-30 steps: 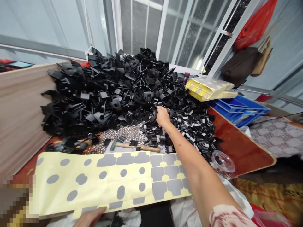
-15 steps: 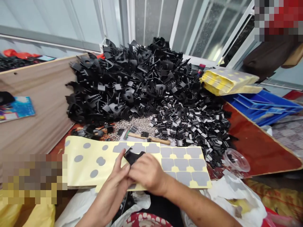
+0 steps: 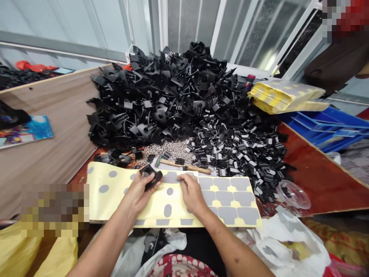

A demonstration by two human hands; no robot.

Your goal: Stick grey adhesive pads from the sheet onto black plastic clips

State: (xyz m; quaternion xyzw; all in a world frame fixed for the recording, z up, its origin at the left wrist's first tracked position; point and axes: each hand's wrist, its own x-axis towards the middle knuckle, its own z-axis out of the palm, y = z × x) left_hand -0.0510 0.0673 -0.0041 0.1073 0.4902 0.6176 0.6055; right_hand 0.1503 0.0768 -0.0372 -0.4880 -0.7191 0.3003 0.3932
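Observation:
My left hand [image 3: 142, 189] is closed around a black plastic piece [image 3: 152, 177], with the thumb lying across it, just above the yellow backing sheet. My right hand [image 3: 192, 193] rests on that sheet, fingers curled and fingertips together at a grey sticker [image 3: 188, 177] near its upper edge; whether anything is pinched there is hidden. The yellow sheet [image 3: 150, 209] carries grey round spots and, on its right part, rows of larger grey shaped stickers [image 3: 225, 198]. Right behind the sheet lies a small hammer [image 3: 184, 166] with a wooden handle.
A big heap of black plastic parts [image 3: 161, 96] rises at the back. Small black clips [image 3: 239, 150] spread on the right beside shiny metal bits [image 3: 170, 149]. Folded yellow sheets [image 3: 284, 96] lie on blue trays [image 3: 325, 127]. A clear plastic cup [image 3: 294, 194] stands at the right.
My hands have come apart: the left has moved left and up with the black plastic piece, and the right has let go of it and gone to the sheet. The view has shifted slightly.

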